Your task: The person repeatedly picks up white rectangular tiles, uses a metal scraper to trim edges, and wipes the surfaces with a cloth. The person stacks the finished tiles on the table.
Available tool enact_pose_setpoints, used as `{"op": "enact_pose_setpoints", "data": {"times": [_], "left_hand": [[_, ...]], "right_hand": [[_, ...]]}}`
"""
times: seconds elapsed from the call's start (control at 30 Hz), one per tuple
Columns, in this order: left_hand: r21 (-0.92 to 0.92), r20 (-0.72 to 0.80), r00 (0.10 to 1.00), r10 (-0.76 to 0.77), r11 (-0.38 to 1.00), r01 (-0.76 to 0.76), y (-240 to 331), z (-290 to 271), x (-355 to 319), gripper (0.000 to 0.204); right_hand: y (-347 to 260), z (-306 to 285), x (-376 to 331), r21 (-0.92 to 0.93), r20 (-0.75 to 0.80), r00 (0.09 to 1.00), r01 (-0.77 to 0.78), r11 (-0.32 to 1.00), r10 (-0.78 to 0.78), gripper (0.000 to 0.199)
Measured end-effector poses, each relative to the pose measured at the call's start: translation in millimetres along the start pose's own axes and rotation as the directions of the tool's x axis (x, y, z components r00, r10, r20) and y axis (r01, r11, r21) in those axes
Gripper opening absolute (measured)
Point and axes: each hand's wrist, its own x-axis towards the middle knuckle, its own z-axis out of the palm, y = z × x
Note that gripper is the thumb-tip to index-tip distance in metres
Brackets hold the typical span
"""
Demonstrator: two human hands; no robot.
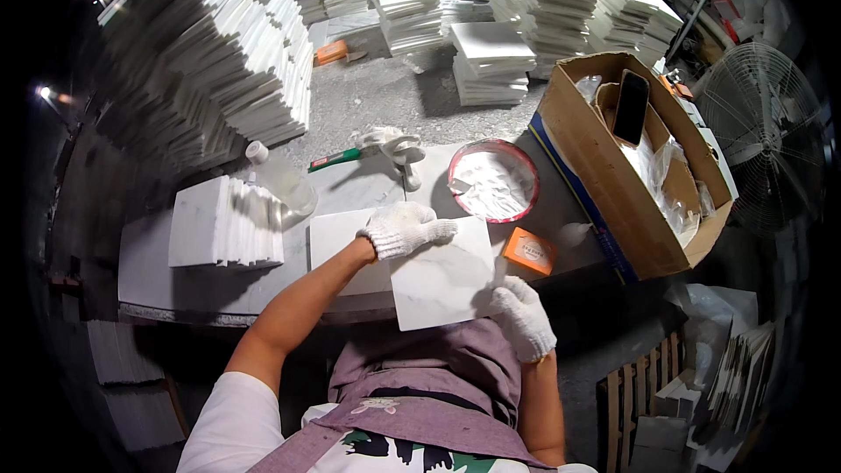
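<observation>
A square white marble tile (445,285) with grey veins is tilted over the table's front edge, near my apron. My left hand (405,229), in a white knit glove, grips it at its upper left edge, the fingers lying across its top. My right hand (524,315), gloved too, is closed at the tile's lower right edge. Something thin and pale sticks up from its fingers, too blurred to name. Under the held tile, another white tile (337,236) lies flat on the table. A red-rimmed bowl (496,184) of white paste stands just beyond, with an orange box (529,251) nearer me.
Left of me stand a row of upright tiles (215,223) and a clear plastic bottle (285,184). A green-handled tool (337,159) lies behind. Tall tile stacks (236,44) line the back. On the right are a cardboard box (574,131) with a phone (631,107) and a fan (762,136).
</observation>
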Motion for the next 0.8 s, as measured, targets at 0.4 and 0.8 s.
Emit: {"op": "enact_pose_setpoints", "data": {"times": [0.4,0.8], "left_hand": [[0.287,0.134,0.989,-0.058,0.958,0.017,-32.5,-28.5,-9.7,0.051],[0.498,0.098,0.995,0.015,0.865,-0.061,-38.3,-31.4,-10.3,0.048]], "right_hand": [[89.6,64.4,3.9,-0.102,-0.084,0.996,-0.001,0.995,-0.007,0.017],[117.2,90.2,1.8,0.148,-0.065,0.985,-0.148,0.978,0.159,0.018]]}}
